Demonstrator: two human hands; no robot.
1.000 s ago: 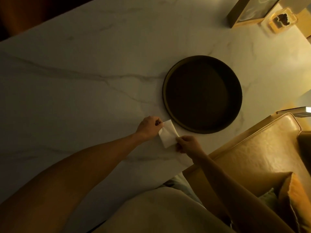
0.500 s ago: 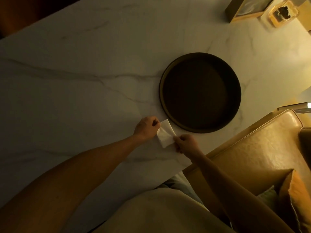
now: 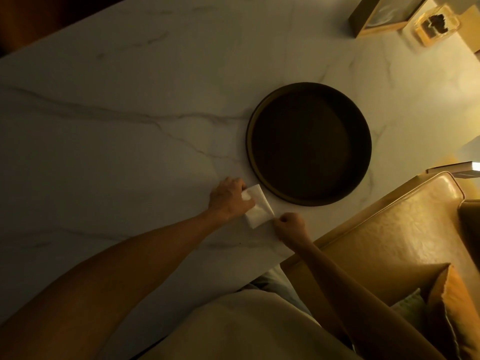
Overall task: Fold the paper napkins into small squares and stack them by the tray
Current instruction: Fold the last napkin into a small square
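Note:
A small folded white paper napkin (image 3: 259, 209) lies on the marble table (image 3: 130, 126), just left of and below the round dark tray (image 3: 250, 141). My left hand (image 3: 230, 197) rests on the napkin's left side, with fingers pressing its upper left corner. My right hand (image 3: 291, 224) is curled into a loose fist, its fingertips at the napkin's lower right corner. Whether the right fingers pinch the paper is hard to tell in the dim light.
A wooden picture frame (image 3: 384, 14) and an amber glass holder (image 3: 436, 24) stand at the far right of the table. A tan leather chair (image 3: 389, 242) with an orange cushion (image 3: 452, 315) sits close to the table's right front edge. A book (image 3: 454, 167) lies at the right.
My left hand has slid further onto the napkin, covering more of its left side. My right hand has drawn back slightly to the napkin's lower right corner.

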